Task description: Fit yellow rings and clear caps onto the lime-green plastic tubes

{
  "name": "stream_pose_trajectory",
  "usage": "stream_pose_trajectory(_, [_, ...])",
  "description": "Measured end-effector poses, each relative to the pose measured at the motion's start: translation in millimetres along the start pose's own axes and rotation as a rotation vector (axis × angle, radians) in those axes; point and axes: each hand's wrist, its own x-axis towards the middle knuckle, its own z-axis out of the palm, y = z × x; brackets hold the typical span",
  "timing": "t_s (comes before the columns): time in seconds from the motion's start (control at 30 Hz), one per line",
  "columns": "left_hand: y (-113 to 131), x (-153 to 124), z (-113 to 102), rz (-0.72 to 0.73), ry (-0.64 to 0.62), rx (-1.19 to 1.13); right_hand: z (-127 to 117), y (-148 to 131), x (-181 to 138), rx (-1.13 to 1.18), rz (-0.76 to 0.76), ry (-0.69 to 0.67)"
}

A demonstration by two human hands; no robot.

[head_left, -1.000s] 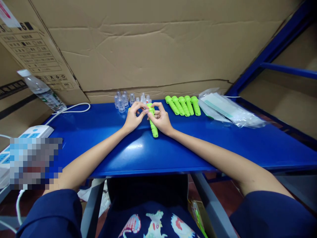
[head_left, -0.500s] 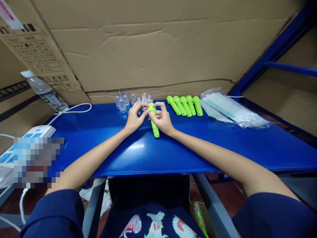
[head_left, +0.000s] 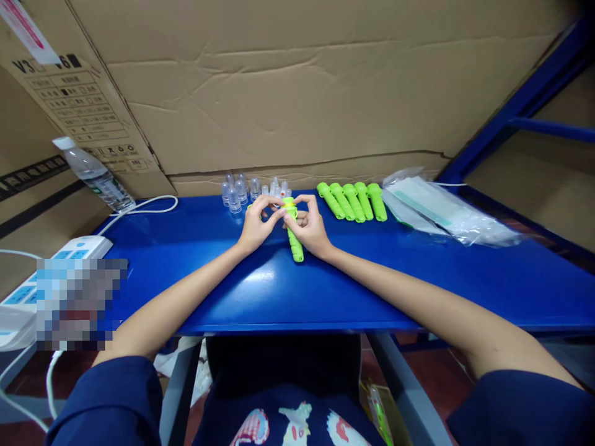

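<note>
Noting items along the blue table [head_left: 418,272], left to right. White power strip [head_left: 69,251] at the far left edge, with a white cable [head_left: 139,204] looping away from it toward the back. Clear water bottle [head_left: 95,176] leans tilted against the cardboard wall [head_left: 279,93] behind the strip. Cluster of small clear caps [head_left: 239,191] stands upright at the back edge, near centre. Just in front of them, the person's left hand [head_left: 257,224] is curled, thumb and forefinger bent into a ring, forefinger tip touching the head of a green torch body [head_left: 294,238]; whether something small is pinched between those fingertips cannot be resolved. Torch body sits at table centre, tail end resting on the surface, head raised between both hands. Right hand [head_left: 312,229] is closed around its upper part, thumb and forefinger at the head. Further right, a row of five green bodies [head_left: 352,201] lies side by side, touching one another, well apart from the hands. Clear plastic bags [head_left: 441,210] lie beyond the row, far right.
</note>
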Motion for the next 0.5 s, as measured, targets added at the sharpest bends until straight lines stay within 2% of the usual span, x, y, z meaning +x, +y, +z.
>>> stream_pose_trajectory(0.2, [0.2, -0.2, -0.8, -0.041, -0.008, 0.006, -0.1, -0.3, -0.4, 0.004, 0.016, 0.004])
stream_pose_trajectory(0.5, [-0.4, 0.9, -2.7, -0.024, -0.021, -0.029, -0.7, 1.7, -0.9, 0.01, 0.028, -0.01])
